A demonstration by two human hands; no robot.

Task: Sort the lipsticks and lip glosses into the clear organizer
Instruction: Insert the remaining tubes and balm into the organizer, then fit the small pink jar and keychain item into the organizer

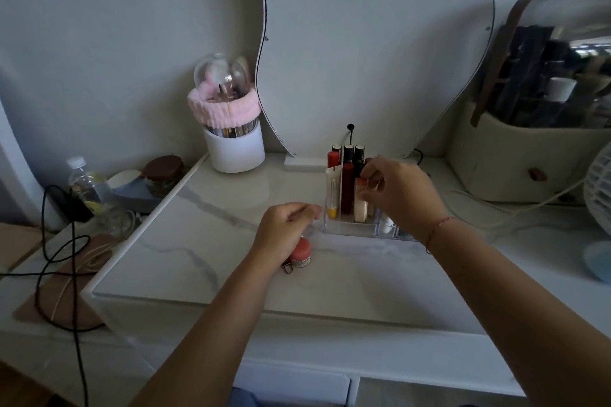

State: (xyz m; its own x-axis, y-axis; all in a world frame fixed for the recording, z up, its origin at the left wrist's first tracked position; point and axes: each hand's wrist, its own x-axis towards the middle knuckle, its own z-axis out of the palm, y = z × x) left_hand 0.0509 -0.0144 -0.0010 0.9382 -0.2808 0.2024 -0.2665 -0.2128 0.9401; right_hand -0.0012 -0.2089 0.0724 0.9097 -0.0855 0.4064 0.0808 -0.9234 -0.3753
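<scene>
The clear organizer stands on the marble vanity top, holding several upright lipsticks and glosses, among them a white tube with a yellow cap and a dark red tube. My right hand hovers over the organizer and pinches the top of a cream-coloured tube standing in a front slot. My left hand rests on the table just left of the organizer, fingers loosely curled and holding nothing. A small pink-lidded jar with a metal clip lies beside my left wrist.
A white brush holder with a clear dome and pink headband stands at the back left. The wavy mirror leans behind the organizer. Right: a beige cosmetic case and a fan. Left: a water bottle, a jar and black cables.
</scene>
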